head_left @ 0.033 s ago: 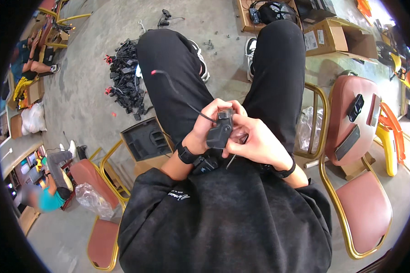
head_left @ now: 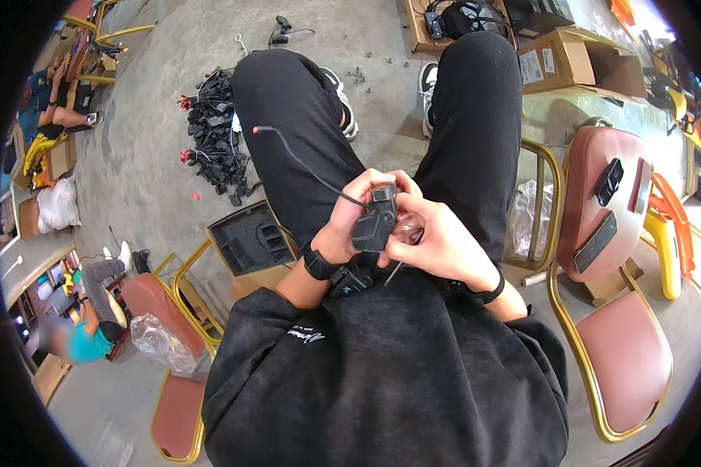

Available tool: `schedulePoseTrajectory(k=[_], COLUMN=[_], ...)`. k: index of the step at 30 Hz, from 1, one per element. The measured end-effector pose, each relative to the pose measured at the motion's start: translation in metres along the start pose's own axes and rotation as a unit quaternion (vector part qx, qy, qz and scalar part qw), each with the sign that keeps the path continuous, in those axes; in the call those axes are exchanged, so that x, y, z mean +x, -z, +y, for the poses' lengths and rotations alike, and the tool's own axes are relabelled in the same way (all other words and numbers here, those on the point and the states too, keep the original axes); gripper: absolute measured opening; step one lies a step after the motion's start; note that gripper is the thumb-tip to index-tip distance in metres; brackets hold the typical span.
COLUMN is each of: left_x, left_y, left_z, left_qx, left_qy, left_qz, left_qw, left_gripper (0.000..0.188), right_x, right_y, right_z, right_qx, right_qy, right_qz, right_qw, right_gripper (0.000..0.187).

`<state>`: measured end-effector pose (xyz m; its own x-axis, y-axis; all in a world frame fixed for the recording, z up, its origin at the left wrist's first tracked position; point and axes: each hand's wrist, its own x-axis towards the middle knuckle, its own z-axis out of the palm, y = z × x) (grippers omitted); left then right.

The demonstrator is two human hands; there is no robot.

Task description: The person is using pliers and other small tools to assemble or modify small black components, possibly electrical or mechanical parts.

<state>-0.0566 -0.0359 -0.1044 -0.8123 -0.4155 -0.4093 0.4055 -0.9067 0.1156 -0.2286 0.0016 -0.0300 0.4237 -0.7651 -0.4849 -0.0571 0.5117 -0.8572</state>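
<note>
A black plastic housing [head_left: 374, 224], angular and with a small block at its top end, is held above my lap. My left hand [head_left: 341, 226] wraps round its left side with the fingers closed. From the housing a thin black cable [head_left: 296, 159] curves up over my left thigh to a red tip. My right hand [head_left: 444, 240] is closed against the housing's right side. Between its thumb and fingers shows a clear, rounded piece [head_left: 408, 228], and a thin metal rod [head_left: 393, 274] sticks out below. The fingers partly hide both. Behind my left wrist another black object [head_left: 352, 282] rests in my lap.
Black cabled parts [head_left: 214, 132] with red tips lie heaped on the floor at left. A box with a black tray [head_left: 249, 237] stands by my left leg. On a chair [head_left: 600, 202] at right lie several dark flat pieces. Another person [head_left: 86, 338] sits at far left.
The cable's red tip has shifted slightly left and down. Both hands keep their grip on the housing, with it tilted very slightly.
</note>
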Motion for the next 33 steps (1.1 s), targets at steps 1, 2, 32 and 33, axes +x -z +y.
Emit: schedulePoseTrajectory(k=[1, 2, 32, 33], left_x=[0.001, 0.003, 0.001, -0.001], left_y=[0.002, 0.003, 0.012, 0.009], left_z=[-0.001, -0.001, -0.017, -0.015], left_qx=[-0.002, -0.005, -0.072, -0.075], left_qy=[-0.004, -0.008, -0.124, -0.129], left_qz=[-0.005, -0.004, -0.032, -0.029], left_qw=[1.0, 1.0, 0.989, 0.988], left_gripper=[0.036, 0.037, 0.052, 0.053], right_x=[0.001, 0.002, -0.023, -0.021], right_y=[-0.002, -0.003, 0.042, 0.045], right_z=[0.004, 0.009, 0.08, 0.083], right_qx=[0.012, 0.023, 0.317, 0.302], right_qy=[0.003, 0.005, 0.198, 0.235], right_qz=[0.005, 0.01, 0.171, 0.178], right_qw=[1.0, 1.0, 0.912, 0.907], right_gripper=[0.023, 0.024, 0.012, 0.012])
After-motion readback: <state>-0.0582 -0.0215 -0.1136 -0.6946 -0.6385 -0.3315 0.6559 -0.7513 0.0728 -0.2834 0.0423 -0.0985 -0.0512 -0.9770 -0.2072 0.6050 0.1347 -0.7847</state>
